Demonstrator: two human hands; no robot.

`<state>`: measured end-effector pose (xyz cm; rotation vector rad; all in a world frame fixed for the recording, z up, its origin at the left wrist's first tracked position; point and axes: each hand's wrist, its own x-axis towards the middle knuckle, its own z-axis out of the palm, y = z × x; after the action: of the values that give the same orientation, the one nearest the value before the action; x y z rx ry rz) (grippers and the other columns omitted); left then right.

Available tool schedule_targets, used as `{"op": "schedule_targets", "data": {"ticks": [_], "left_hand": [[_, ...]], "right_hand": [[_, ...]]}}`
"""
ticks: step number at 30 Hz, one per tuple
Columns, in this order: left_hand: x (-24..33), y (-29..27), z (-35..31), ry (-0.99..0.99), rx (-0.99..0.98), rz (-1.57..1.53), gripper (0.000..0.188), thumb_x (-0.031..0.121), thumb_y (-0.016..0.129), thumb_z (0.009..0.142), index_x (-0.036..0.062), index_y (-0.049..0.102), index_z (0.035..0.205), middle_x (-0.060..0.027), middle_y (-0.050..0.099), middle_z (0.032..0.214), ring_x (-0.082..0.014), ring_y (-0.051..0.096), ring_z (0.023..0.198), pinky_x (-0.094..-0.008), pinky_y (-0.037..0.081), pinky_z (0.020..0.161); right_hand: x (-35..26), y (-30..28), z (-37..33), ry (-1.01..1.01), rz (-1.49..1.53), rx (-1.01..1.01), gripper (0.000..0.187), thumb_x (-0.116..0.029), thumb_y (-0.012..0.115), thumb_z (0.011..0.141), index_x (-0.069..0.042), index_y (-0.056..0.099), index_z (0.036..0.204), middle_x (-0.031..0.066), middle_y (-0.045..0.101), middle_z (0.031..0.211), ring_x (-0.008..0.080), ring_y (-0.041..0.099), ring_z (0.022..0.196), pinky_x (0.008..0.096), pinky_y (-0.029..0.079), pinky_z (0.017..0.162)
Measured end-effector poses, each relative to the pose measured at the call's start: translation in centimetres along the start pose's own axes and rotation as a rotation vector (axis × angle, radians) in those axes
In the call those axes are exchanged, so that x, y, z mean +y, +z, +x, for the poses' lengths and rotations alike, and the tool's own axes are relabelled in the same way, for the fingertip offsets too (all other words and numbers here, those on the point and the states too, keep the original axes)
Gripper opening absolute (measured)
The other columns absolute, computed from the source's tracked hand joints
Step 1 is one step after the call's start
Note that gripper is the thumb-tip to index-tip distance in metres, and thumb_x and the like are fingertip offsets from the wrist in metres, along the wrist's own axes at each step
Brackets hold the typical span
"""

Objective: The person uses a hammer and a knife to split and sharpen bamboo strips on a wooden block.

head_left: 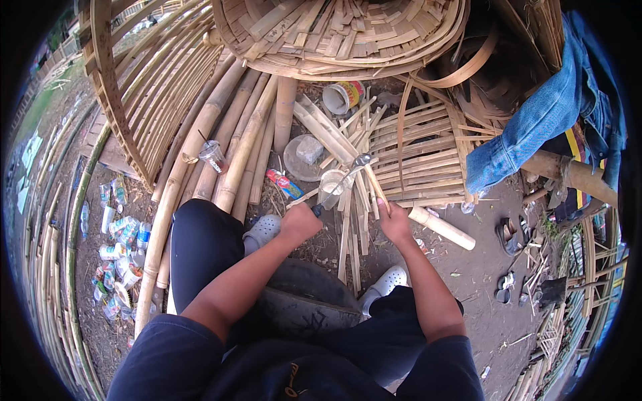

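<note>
Setting: a person sits on bare ground, knees apart, among cut bamboo
Left hand [299, 222]: fingers wrapped tight round the dark handle of a knife [341, 182]; the blade runs up and to the right, its tip near the top of the strip
Right hand [393, 222]: fingers pinched shut on the lower end of a thin bamboo strip [374, 184], which rises from the fist, leaning a little to the left
Position of the strip: in front of the person, between the two hands, above a loose fan of split slats [351, 227] lying on the ground; whether the blade touches it cannot be told
Handling, as judged: the strip looks light, dry and stiff along its length yet springy crosswise; split edges are probably sharp and splintery, so a hold low on the flat faces, well apart from the blade, seems safest
Knife, as judged: slim and rigid; the handle is the only safe hold
Footwear: pale clogs [262, 230] on both feet
Left of the legs: whole bamboo poles [221, 134] laid side by side, with a scatter of empty bottles [117, 250] beyond
Above: a woven bamboo basket [334, 33]; a blue denim garment [535, 127] hangs at right
</note>
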<state>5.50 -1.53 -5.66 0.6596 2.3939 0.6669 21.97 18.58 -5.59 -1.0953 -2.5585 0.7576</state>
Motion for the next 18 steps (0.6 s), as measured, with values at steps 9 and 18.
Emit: {"op": "schedule_targets", "data": {"ticks": [9,18], "left_hand": [[-0.4,0.7,0.9,0.03,0.041,-0.043,0.033,0.018,0.061,0.072,-0.009,0.064,0.091,-0.0304,0.065,0.093,-0.0417,0.064,0.096,-0.0449,0.052,0.086],[-0.7,1.0,1.4,0.067,0.02,0.041,0.036,0.02,0.062,0.073,-0.0082,0.065,0.095,-0.0299,0.065,0.099,-0.0388,0.065,0.099,-0.0433,0.051,0.088]], "right_hand": [[-6.1,-5.4,0.9,-0.317,0.399,0.307,0.049,-0.04,0.054,0.095,0.003,0.052,0.07,0.0174,0.045,0.052,0.0364,0.045,0.048,0.0415,0.043,0.052],[1.0,0.5,0.1,-0.127,-0.05,0.136,0.048,-0.037,0.053,0.096,0.005,0.059,0.072,0.0255,0.058,0.062,0.042,0.06,0.059,0.0466,0.048,0.057]]}}
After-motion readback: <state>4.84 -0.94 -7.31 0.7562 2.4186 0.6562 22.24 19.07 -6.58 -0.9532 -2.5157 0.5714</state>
